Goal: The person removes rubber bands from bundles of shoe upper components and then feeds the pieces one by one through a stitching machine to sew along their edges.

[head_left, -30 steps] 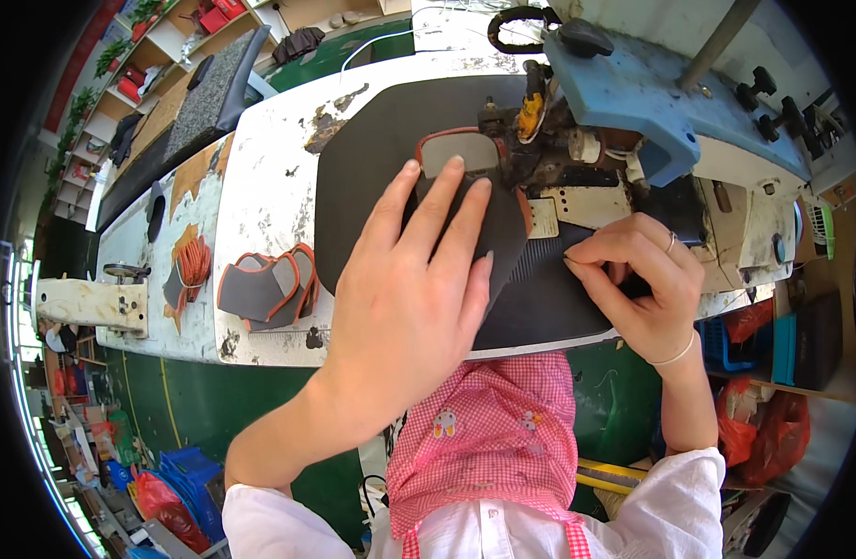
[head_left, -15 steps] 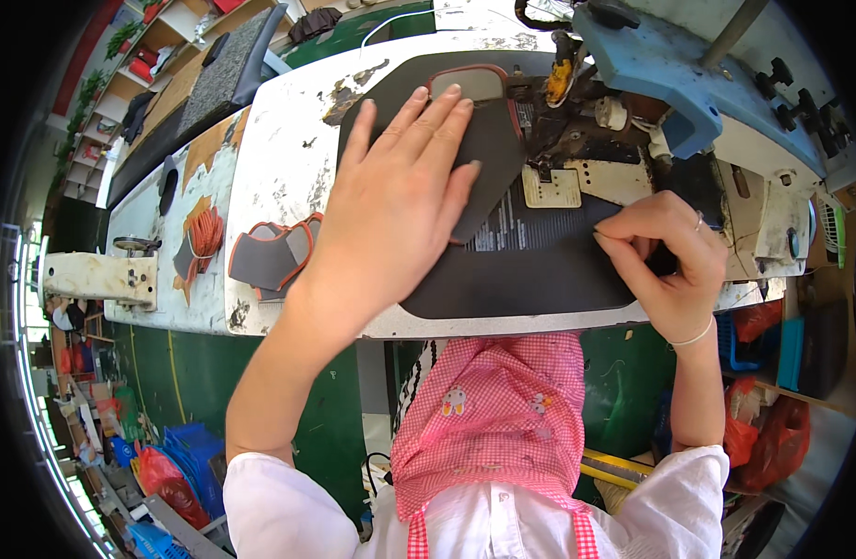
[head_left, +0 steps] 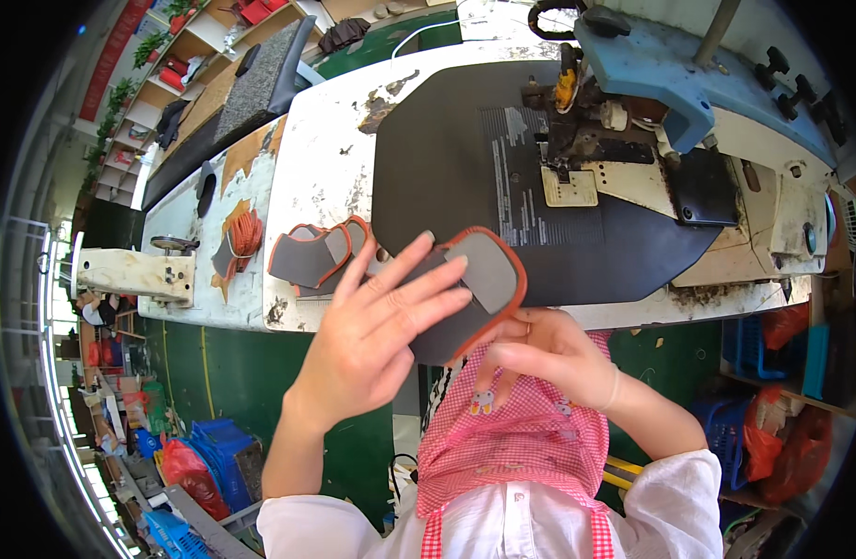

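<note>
A dark grey fabric piece [head_left: 491, 270] with a lighter grey patch and orange-red edging hangs at the table's front edge. My left hand [head_left: 367, 335] lies across its left part with the fingers stretched and spread. At its lower right edge, my right hand [head_left: 568, 354] grips it, thumb bent and fingertips partly hidden at the piece. Behind it are the black mat [head_left: 428, 158] and the sewing machine [head_left: 652, 79], whose pale needle plate [head_left: 570, 189] shows no fabric on it.
Left of my hands lie similar edged pieces [head_left: 307, 261] on the white table [head_left: 307, 149]. Farther left is a tied bundle of orange strips [head_left: 245, 235]. A dark phone [head_left: 706, 194] lies on the machine bed at right. Blue baskets [head_left: 749, 349] stand below right.
The fabric piece has come from beside the needle toward me, to the front edge. My left hand moved nearer with it; my right hand went left from the mat and took its edge.
</note>
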